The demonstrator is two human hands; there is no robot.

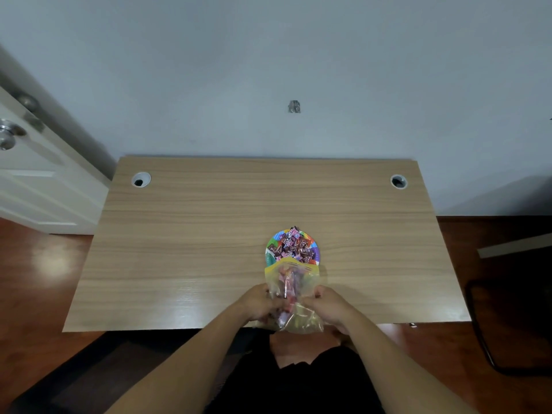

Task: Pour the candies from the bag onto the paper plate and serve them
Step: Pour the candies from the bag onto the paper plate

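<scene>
A clear plastic zip bag with a yellow top band [291,289] was held over the near part of a light wood-grain desk [209,234]. Its long axis ran straight away from the person, and its open yellow mouth lay against the near rim of a small round paper plate with a multicoloured border [314,245]. The bag's closed bottom pointed back toward the person, beyond the desk's near edge.

The left hand [258,303] was closed on the bag's left side and the right hand [330,304] on its right side, both gathering the plastic around its middle and rear. Neither hand was clearly nearer to the plate.

A heap of small wrapped candies in pink, purple and brown [294,243] already lay on the plate, piled toward its far edge. A smaller cluster of candies could be seen through the plastic, lodged between the two hands.

The pour was judged to be well along but unfinished. Since the plate lay directly ahead of the grip, on the bag's own axis, raising the rear end would probably send the remaining pieces forward. A spill over the far rim looked possible, given the heap there.
</scene>
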